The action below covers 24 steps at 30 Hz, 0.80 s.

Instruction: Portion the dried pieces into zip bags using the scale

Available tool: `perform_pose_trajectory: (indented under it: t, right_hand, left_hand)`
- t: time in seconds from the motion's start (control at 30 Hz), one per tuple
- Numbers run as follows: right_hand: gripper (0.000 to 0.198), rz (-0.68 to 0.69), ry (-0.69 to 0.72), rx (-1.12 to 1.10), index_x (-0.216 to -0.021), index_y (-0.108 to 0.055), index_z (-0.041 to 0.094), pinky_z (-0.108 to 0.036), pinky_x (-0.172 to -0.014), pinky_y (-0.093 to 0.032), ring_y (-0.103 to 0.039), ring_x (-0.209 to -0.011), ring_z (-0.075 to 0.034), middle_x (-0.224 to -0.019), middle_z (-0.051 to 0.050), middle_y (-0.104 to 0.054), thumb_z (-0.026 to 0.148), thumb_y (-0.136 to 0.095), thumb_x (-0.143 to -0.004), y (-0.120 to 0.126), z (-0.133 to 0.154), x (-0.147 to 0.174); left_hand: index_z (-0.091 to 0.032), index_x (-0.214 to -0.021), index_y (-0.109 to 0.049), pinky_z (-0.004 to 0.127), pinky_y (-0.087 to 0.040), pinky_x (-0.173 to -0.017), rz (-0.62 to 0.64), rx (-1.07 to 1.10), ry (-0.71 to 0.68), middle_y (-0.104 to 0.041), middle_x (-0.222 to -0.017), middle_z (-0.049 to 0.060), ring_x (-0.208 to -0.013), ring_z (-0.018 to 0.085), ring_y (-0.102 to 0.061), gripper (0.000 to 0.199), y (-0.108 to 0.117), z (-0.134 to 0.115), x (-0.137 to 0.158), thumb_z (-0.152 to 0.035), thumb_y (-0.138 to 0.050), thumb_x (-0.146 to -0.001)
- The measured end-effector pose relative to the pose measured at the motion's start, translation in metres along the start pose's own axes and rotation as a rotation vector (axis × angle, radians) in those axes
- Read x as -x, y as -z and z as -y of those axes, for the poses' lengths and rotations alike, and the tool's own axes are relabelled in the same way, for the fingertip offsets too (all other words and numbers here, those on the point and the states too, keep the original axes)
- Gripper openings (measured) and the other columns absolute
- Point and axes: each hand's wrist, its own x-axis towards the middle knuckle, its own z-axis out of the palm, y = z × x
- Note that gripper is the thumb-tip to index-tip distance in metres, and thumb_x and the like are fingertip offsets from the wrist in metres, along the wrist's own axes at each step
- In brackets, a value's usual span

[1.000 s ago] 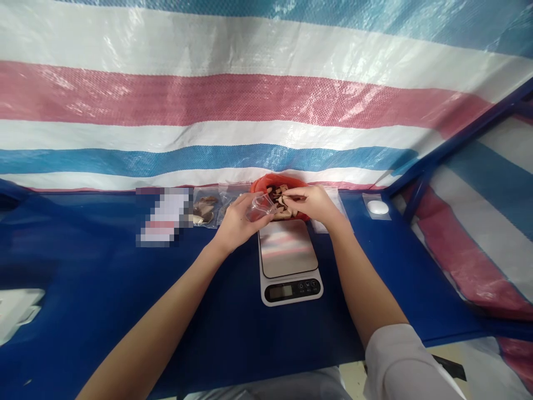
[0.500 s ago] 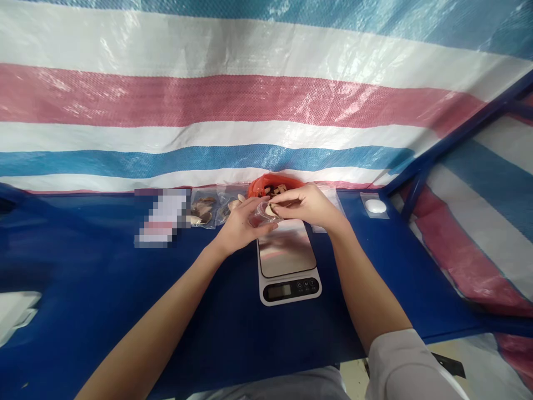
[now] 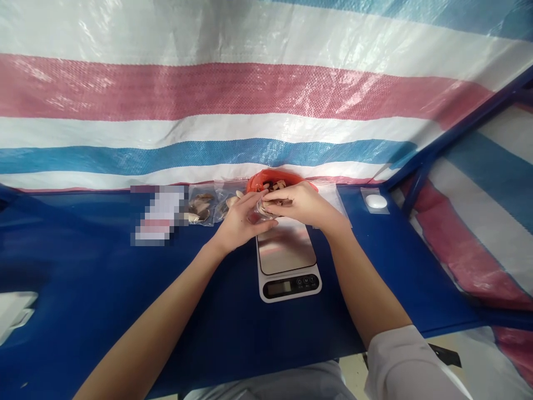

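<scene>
My left hand [image 3: 241, 221] is closed on a small clear plastic bag [image 3: 260, 210], its mouth turned toward my right hand. With fingertips pinched together, my right hand [image 3: 293, 203] is at the mouth of that bag, on a pale dried slice that the fingers mostly hide. Both hands are above the far end of a white kitchen scale [image 3: 287, 253]. Just behind them sits an orange-red plastic bag [image 3: 256, 180] of brown dried pieces [image 3: 280, 184]. The scale's plate carries nothing that I can see; its display is too small to read.
Left of my hands lie two clear bags of dried slices [image 3: 200, 208] and a blurred-out paper [image 3: 158, 216]. To the right are a flat clear bag [image 3: 333, 203] and a white oval item [image 3: 376, 201] in a small bag. A striped tarp [image 3: 208, 94] hangs behind the blue table [image 3: 200, 333].
My right fingertips have moved slightly left, into the mouth of the small clear bag. The pale slice, plain to see before, is now mostly hidden. The view has tilted a little.
</scene>
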Motion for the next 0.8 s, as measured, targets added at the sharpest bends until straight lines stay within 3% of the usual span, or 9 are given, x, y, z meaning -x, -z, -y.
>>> perform_pose_trajectory:
  t: [0.3,0.5,0.63,0.8]
  right_hand:
    - [0.016,-0.028,-0.015,-0.180,-0.094,-0.082,0.024,-0.027,-0.066,-0.047,-0.060,-0.067,-0.013,-0.076,0.001,-0.071,0.028,-0.067,-0.090,0.001,-0.001,0.001]
    - [0.025,-0.088,-0.057,-0.334,-0.108,-0.081,0.025,-0.031,-0.077,-0.057,-0.072,-0.085,-0.019,-0.102,-0.003,-0.079,0.035,-0.066,-0.091,0.011,-0.014,0.009]
    - [0.024,-0.092,-0.141,-0.199,-0.108,-0.081,0.025,-0.031,-0.079,-0.055,-0.073,-0.089,-0.020,-0.102,-0.003,-0.080,0.032,-0.065,-0.091,0.018,-0.027,0.011]
    - [0.020,0.122,-0.178,0.080,-0.098,-0.082,0.027,-0.027,-0.069,-0.044,-0.068,-0.081,-0.018,-0.095,-0.001,-0.079,0.026,-0.062,-0.092,0.010,-0.035,0.004]
  left_hand:
    - [-0.020,-0.139,-0.060,0.041,-0.056,-0.096,-0.033,0.017,0.021,-0.071,-0.126,0.011,-0.107,0.026,-0.069,0.065,-0.001,-0.001,-0.001,-0.044,-0.079,-0.081]
    - [-0.018,-0.132,-0.065,0.043,-0.052,-0.104,-0.064,0.052,0.089,-0.073,-0.126,0.011,-0.112,0.029,-0.069,0.058,0.004,-0.003,0.000,-0.042,-0.076,-0.081]
    - [-0.018,-0.124,-0.069,0.046,-0.050,-0.108,-0.086,0.172,0.216,-0.074,-0.124,0.012,-0.116,0.032,-0.068,0.057,0.011,-0.003,-0.001,-0.049,-0.079,-0.078]
    - [-0.017,-0.123,-0.069,0.045,-0.054,-0.103,-0.080,0.362,0.339,-0.076,-0.117,0.011,-0.112,0.032,-0.070,0.062,0.016,-0.002,-0.002,-0.053,-0.083,-0.074]
